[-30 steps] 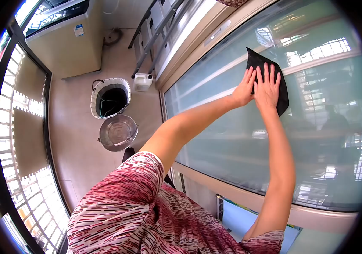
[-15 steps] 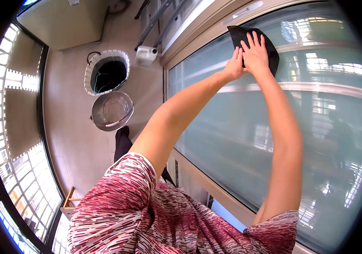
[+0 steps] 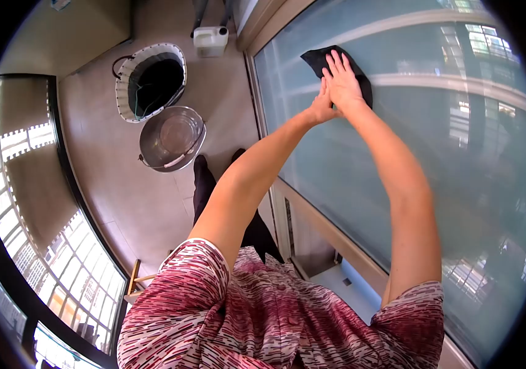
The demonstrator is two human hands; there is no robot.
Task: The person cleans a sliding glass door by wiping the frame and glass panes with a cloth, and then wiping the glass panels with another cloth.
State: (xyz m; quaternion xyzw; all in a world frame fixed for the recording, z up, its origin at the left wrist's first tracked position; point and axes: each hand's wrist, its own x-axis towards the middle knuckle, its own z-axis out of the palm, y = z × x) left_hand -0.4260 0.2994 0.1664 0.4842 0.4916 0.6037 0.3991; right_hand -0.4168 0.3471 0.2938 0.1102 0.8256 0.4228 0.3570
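Note:
My right hand lies flat with fingers stretched out, pressing a black cloth against a large glass panel. Just below and to its left, my left hand touches the right one near the cloth's lower edge, its fingers extended. Part of the cloth is hidden under the hands. Both arms reach up and away across the panel, which shows window reflections and pale horizontal bars.
A metal bucket with a handle stands on the floor near my feet. Beside it is a white-rimmed basket with dark contents. Farther back is a white jug. A beige frame borders the panel; a gridded window is at left.
Both hands and the cloth appear lower and farther left in view, still against the glass. The camera view has shifted too, showing more of my legs.

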